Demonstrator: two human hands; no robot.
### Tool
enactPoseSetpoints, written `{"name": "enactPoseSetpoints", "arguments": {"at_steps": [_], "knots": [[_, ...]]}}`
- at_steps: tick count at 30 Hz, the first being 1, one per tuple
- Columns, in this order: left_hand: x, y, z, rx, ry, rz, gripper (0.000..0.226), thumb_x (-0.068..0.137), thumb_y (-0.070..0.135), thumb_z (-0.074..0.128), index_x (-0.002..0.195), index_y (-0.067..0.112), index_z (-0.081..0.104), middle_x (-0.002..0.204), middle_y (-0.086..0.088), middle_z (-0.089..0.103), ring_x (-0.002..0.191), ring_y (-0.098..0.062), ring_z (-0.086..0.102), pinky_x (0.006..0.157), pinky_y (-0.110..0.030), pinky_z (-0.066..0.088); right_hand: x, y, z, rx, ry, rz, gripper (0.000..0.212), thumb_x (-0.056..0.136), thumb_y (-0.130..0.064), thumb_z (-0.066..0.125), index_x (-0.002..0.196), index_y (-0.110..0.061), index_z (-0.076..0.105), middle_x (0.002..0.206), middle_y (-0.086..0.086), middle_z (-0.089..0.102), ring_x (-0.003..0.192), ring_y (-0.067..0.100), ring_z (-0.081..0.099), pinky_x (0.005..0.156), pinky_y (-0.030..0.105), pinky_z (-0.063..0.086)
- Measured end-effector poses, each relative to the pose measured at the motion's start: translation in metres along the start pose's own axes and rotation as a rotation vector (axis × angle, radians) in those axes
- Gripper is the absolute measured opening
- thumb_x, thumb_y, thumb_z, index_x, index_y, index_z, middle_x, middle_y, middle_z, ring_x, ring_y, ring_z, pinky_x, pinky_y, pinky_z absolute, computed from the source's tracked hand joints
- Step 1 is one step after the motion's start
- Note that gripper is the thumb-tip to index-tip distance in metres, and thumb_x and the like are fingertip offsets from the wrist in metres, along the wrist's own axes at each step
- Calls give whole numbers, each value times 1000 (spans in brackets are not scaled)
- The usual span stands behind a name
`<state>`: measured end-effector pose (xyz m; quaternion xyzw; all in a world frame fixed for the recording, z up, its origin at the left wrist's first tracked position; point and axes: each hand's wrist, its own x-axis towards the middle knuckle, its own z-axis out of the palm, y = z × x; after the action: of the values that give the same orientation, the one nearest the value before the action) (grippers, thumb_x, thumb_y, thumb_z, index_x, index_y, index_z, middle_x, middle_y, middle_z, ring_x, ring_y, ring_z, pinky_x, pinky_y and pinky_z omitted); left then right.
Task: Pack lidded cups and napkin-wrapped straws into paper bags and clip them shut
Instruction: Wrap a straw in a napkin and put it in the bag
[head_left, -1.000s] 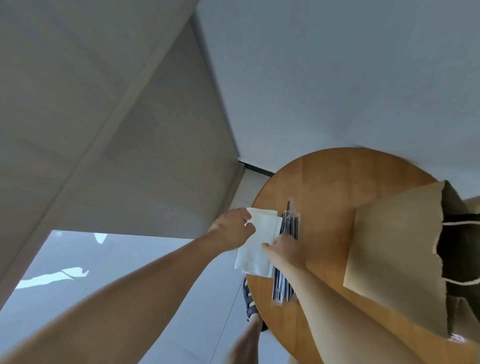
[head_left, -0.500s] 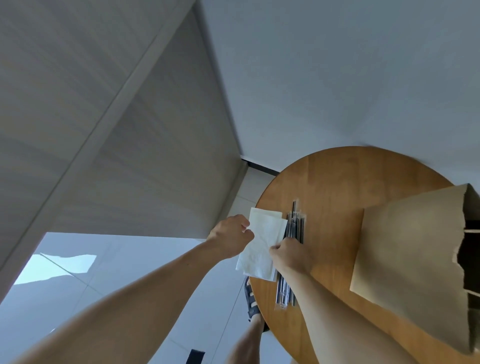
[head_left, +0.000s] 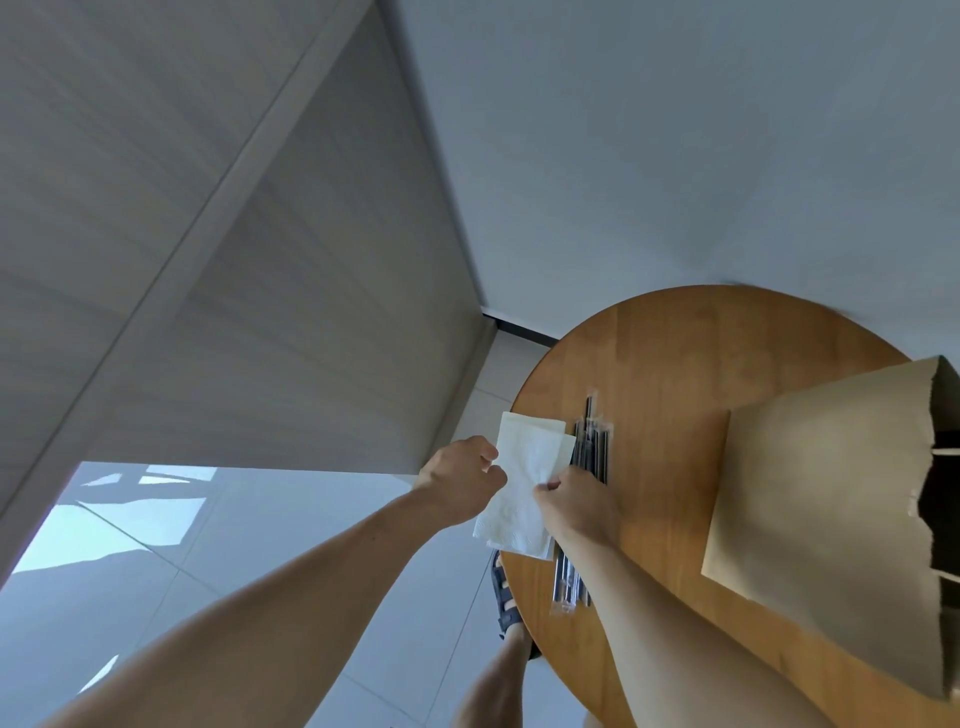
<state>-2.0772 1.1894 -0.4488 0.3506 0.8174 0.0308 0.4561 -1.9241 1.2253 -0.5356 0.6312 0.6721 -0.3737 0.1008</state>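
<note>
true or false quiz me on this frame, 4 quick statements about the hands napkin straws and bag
1. Both hands hold the white napkin. True: the left hand pinches its left edge and the right hand its right edge, on the napkin.
2. The straws are already inside the paper bag. False: the straws lie in a bundle on the round wooden table, just beside the napkin.
3. The paper bag sits on the table on the far side of the straws from the napkin. True: the paper bag is there, with its mouth open.
4. A lidded cup stands between the straws and the bag. False: only bare tabletop shows there, and no cup is in view.
</note>
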Motion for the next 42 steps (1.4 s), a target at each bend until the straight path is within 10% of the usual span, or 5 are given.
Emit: {"name": "enactPoseSetpoints", "arguments": {"at_steps": [8, 16, 21, 26, 42], "knots": [[0, 12, 1, -246, 29, -64, 44, 91, 31, 56, 133, 19, 51, 120, -3, 60, 96, -17, 57, 67, -23, 43, -20, 0, -24, 756, -22, -23, 16, 74, -8, 66, 79, -20, 58, 74, -5, 63, 67, 13, 59, 58, 25, 49], [-2, 22, 10, -845, -177, -122, 24, 89, 18, 70, 110, 8, 68, 107, -9, 73, 98, -27, 70, 88, -40, 57, -35, 17, -63, 1135, -106, -51, 11, 85, -2, 68, 93, -8, 62, 85, 9, 72, 75, 19, 69, 61, 29, 55], [1, 24, 12, -829, -98, -114, 16, 92, 15, 63, 106, 11, 68, 104, -8, 74, 97, -29, 69, 90, -44, 56, -25, 56, -52, 681, 203, 14, 6, 93, -21, 64, 93, -15, 65, 83, -1, 68, 82, 20, 68, 68, 27, 51], [3, 20, 13, -762, -18, -113, 10, 93, 18, 61, 100, 19, 68, 101, -3, 73, 96, -27, 68, 91, -44, 55, -26, 72, -27, 119, 51, 53, 28, 87, -47, 67, 100, -23, 59, 74, -14, 61, 71, 8, 61, 64, 28, 51], [-1, 28, 14, -744, -23, -84, 15, 94, 18, 59, 105, 16, 69, 102, -4, 73, 97, -27, 69, 92, -47, 55, -29, 72, -32, 154, 25, 114, 23, 90, -42, 64, 79, -21, 63, 64, -7, 63, 61, 12, 60, 52, 27, 40]]}}
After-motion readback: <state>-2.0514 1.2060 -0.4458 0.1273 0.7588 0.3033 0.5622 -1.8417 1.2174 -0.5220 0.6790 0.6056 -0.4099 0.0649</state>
